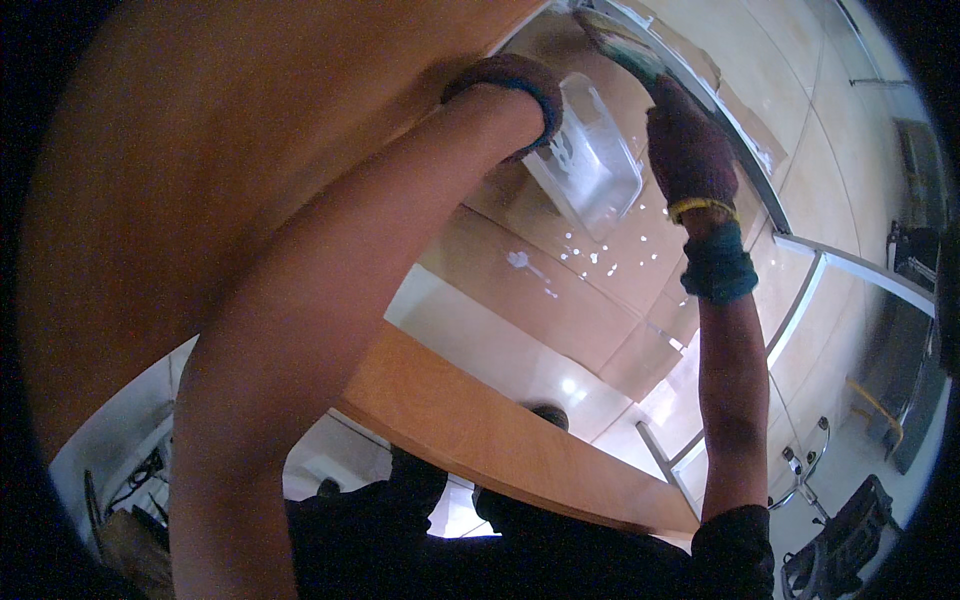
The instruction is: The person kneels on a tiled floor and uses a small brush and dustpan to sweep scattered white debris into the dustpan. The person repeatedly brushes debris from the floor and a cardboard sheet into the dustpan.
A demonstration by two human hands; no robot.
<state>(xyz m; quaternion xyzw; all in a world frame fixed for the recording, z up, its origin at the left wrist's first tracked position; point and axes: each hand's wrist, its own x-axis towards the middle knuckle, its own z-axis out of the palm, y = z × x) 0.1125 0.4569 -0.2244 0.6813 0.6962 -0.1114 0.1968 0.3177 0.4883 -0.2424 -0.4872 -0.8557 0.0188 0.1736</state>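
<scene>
My left hand (510, 90), in a dark knitted glove, is closed at the rim of a clear plastic tub (610, 180) smeared inside with white paint. The tub is tilted, and the glove's fingers are mostly hidden behind the wrist. My right hand (692, 155) wears a dark maroon glove with a yellow cuff and grips a paintbrush (622, 48). The brush points up and left, along a white metal rail (745, 155). Its tip is blurred near the upper edge, so I cannot tell whether it touches the rail.
Brown cardboard (540, 310) covers the floor below, spotted with white paint drops (595, 255). A large wooden panel (200, 150) rises on the left. Nearer me runs a wooden plank (520, 450). A white metal frame (860, 262) and a wheeled chair (840, 540) stand at right.
</scene>
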